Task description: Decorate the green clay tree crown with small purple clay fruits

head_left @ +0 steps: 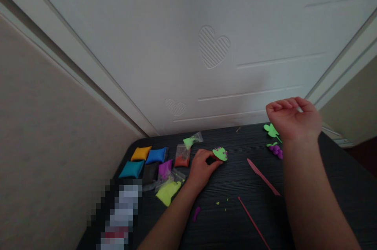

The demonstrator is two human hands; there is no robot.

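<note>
My left hand [202, 168] rests on the dark table [338, 171], its fingertips touching a green clay piece dotted with purple [220, 153]. My right hand [291, 118] is raised above the table's far right with fingers curled loosely; I cannot make out anything in them. Just below it lie a green clay leaf shape [271, 129] and a small purple clay grape cluster with a green leaf [276, 149].
Several clay packets lie at the left: orange [141, 152], blue [156, 155], teal [131, 169], black [150, 172], purple [165, 168], red [182, 156], yellow-green [168, 191]. A pink plastic knife [263, 177] and a thin pink stick [253, 222] lie mid-table. A white door stands behind.
</note>
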